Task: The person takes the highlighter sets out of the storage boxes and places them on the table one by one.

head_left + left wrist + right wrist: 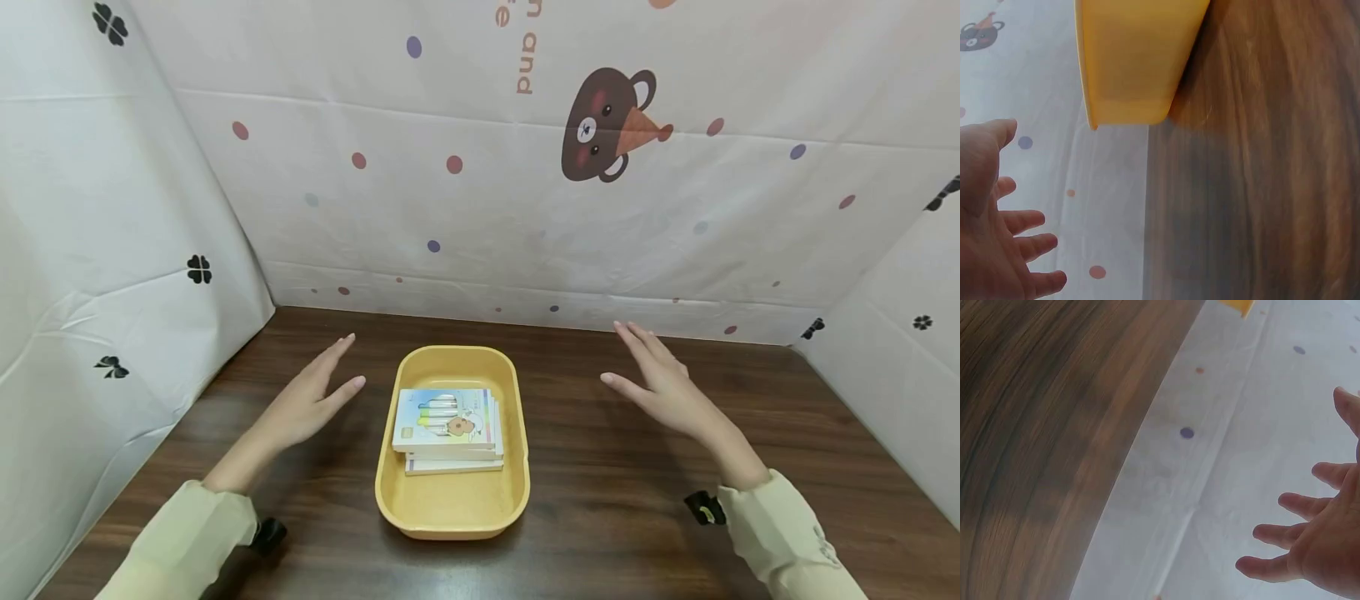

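Note:
A yellow plastic tray [450, 504] with rounded corners stands on the table between my two hands. Inside it lies a small stack of flat boxes [442, 421], the top one printed with pens and a cartoon animal. My left hand [303, 404] hovers to the left of the tray, fingers straight and thumb apart, touching nothing. On the other side my right hand [663, 387] is held out likewise, farther from the tray and holding nothing. The left wrist view shows the tray's side wall [1138, 62] beyond the spread fingers; only a yellow corner [1238, 305] shows in the right wrist view.
The dark wooden table [585, 517] meets a white printed cloth [480, 208] at its back edge. More cloth hangs along the left side [112, 208] and the right side [900, 375]. Black wrist-worn pieces sit under both sleeves.

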Demonstrator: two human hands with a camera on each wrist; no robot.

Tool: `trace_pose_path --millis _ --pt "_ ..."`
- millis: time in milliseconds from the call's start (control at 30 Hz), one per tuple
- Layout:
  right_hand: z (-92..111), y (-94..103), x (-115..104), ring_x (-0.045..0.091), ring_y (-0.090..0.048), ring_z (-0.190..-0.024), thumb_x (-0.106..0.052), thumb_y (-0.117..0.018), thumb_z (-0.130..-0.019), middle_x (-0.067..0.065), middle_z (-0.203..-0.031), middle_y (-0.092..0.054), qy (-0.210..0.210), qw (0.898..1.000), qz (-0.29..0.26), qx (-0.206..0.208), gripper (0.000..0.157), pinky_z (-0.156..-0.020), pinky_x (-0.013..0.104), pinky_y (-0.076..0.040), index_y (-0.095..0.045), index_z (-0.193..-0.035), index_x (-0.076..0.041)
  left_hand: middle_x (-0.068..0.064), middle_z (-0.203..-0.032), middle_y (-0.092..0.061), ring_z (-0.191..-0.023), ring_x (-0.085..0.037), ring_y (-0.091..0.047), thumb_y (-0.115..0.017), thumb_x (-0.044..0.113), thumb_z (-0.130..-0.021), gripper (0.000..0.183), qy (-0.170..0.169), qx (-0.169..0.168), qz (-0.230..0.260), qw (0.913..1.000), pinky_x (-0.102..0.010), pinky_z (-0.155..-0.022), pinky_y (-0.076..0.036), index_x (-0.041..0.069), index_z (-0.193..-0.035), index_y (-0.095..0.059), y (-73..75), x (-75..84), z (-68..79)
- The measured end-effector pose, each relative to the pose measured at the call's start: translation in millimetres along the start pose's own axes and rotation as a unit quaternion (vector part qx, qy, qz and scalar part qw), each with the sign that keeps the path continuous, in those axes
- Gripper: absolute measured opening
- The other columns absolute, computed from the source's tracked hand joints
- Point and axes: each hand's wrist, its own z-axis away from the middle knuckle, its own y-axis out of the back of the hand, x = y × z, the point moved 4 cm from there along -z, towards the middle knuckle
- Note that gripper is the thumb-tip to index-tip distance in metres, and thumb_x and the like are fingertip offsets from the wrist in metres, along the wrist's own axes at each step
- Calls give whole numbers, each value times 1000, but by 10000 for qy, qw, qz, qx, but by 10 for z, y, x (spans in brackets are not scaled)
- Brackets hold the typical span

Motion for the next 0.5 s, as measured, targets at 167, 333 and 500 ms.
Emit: trace_pose_path --millis 167,333,500 --pt "-51 -49 -80 38 -9 -136 -43 -52 -90 11 -151 -9 48 9997 -233 -69 75 -90 73 -11 -8 -147 -24 -13 -150 -17 -133 -38 -21 -45 44 -93 69 -46 -53 381 9992 -58 -100 -23 17 -147 -13 -57 49 31" --pt "-112 -95 -187 35 -11 -136 -40 -54 -90 11 -151 -12 306 9985 -442 -90 74 -100 62 -17 -11 -147 -20 -14 -149 -19 -132 -39 -23 -48 42 -93 68 -60 -116 745 9971 -60 -99 -25 20 -147 -14 -114 105 48" --pt "-164 -159 -302 34 -12 -136 -40 -54 -90 13 -151 -12 462 9971 -564 -205 73 -101 59 -18 -13 -147 -19 -21 -144 -26 -129 -42 -27 -50 39 -92 68 -117 -125 908 9957 -62 -96 -26 21 -147 -14 -177 135 47"
